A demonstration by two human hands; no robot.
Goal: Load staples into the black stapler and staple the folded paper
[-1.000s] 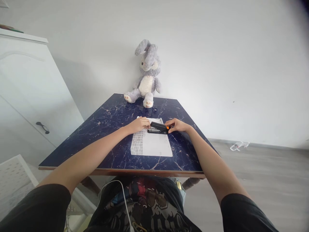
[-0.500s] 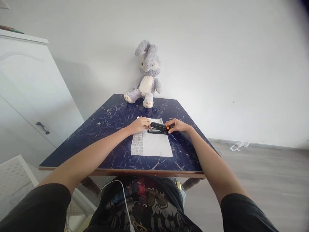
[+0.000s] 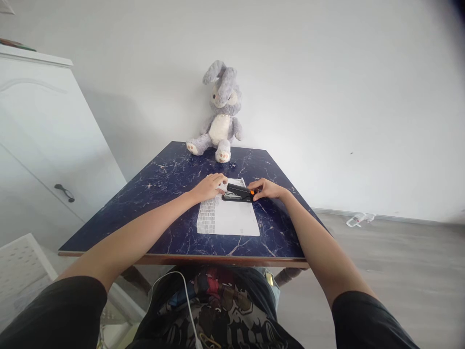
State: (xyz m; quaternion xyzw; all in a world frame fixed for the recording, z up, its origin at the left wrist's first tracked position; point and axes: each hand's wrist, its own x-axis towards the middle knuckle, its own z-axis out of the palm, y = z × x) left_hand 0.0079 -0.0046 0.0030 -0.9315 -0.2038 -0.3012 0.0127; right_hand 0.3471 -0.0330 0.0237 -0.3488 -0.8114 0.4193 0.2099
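Observation:
A black stapler (image 3: pixel 238 192) with an orange tip lies across the far end of a white sheet of paper (image 3: pixel 228 218) on the dark blue marble-patterned table (image 3: pixel 170 174). My left hand (image 3: pixel 210 186) rests on the paper at the stapler's left end, fingers curled and touching it. My right hand (image 3: pixel 265 189) pinches the stapler's right end by the orange part.
A grey plush rabbit (image 3: pixel 220 114) sits at the table's far edge against the wall. A white cabinet (image 3: pixel 39 135) stands to the left, and a white perforated object (image 3: pixel 18 266) sits low at left. A small clear item (image 3: pixel 358 219) lies on the floor at right.
My left hand has shifted slightly up and back along the stapler's left end. The right hand and the stapler have stayed in place.

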